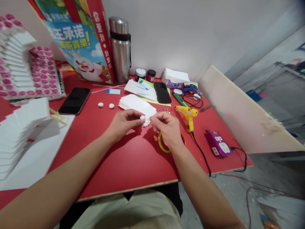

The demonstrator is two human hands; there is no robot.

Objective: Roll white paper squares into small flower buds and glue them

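Observation:
Between the thumb and forefinger of my left hand (125, 123) is a small round white piece (142, 118), perhaps rolled or folded paper. My right hand (168, 127) is pinched closed just beside it, and what its fingertips grip is too small to make out. Behind the hands lies a fanned stack of white paper strips (137, 104), partly hidden by my fingers. Two similar white pieces, a left one (100, 104) and a right one (111, 106), rest on the red table (114, 171). A yellow tape roll (162, 144) lies under my right wrist.
On the right are a yellow glue gun (188, 115) and a purple power socket (218, 144) with cables. A phone (74, 100), a steel flask (120, 51) and a printed bag (83, 47) stand left. White folded-paper structures (26, 130) occupy the far left.

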